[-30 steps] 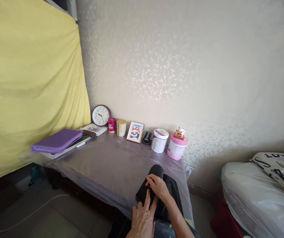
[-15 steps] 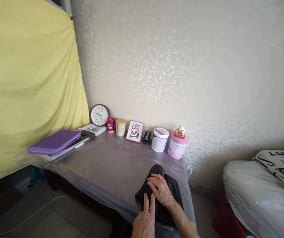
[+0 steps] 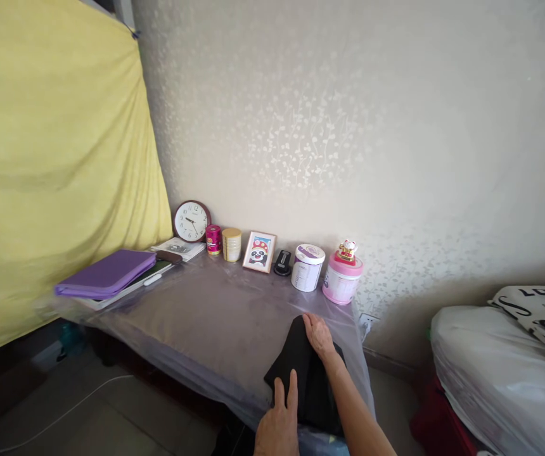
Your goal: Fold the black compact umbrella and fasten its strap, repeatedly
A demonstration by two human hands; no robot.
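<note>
A folded black cloth, perhaps a garment, lies at the right front of the plastic-covered table. My left hand rests on its near left part, index and middle fingers stretched out and spread. At the far right edge of the cloth, the fingers of my right hand are curled over the fabric and grip it. The fingertips of that hand are partly hidden by the cloth.
Along the wall stand a clock, a pink can, a yellow-lidded jar, a panda picture frame, a white tub and a pink-lidded tub. A purple folder lies left. Bulky bedding is at right.
My right hand has moved from lying over the middle of the cloth to its far right edge, and the fabric there has shifted and flattened. My left hand has stayed nearly in place.
</note>
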